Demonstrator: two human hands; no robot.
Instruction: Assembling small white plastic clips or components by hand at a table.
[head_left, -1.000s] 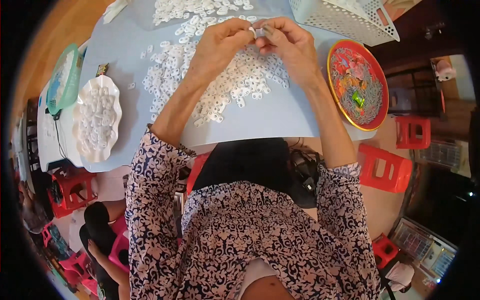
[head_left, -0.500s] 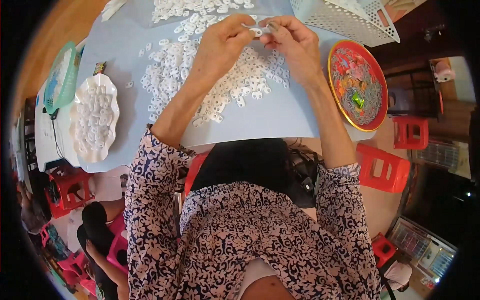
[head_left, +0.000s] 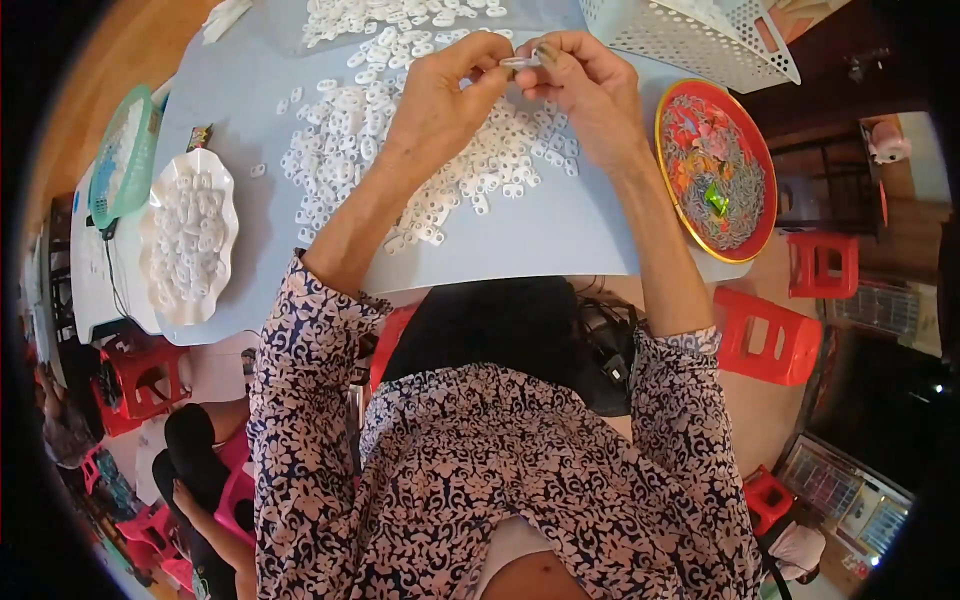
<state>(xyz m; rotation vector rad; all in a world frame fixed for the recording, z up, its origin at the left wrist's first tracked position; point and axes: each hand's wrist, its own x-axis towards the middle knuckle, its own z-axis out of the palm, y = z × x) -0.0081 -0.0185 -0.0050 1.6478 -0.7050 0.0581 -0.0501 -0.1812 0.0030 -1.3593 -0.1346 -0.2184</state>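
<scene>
Between my two hands, above the far middle of the table, is a small white oval plastic piece (head_left: 520,63). My left hand (head_left: 455,95) pinches one end of it between thumb and forefinger. My right hand (head_left: 590,90) has its fingers curled and closed at the other end, where the thumb with a dark nail presses in. Whether the right fingers also hold a smaller part is hidden. Below and around my hands lies a wide heap of similar white pieces with holes (head_left: 335,150). A red, gold-rimmed tray (head_left: 768,215) holding many thin grey metal bits stands right of my right forearm.
A scalloped white dish (head_left: 148,255) of finished-looking white pieces stands at the left, beside a green basket (head_left: 135,185). A perforated pale basket (head_left: 700,50) is at the far right. Red stools (head_left: 768,338) stand on the floor, and another person's legs (head_left: 190,450) show lower left.
The white piece between my hands has turned from face-up to nearly edge-on. My fingers have shifted slightly around it; both arms stay almost in place.
</scene>
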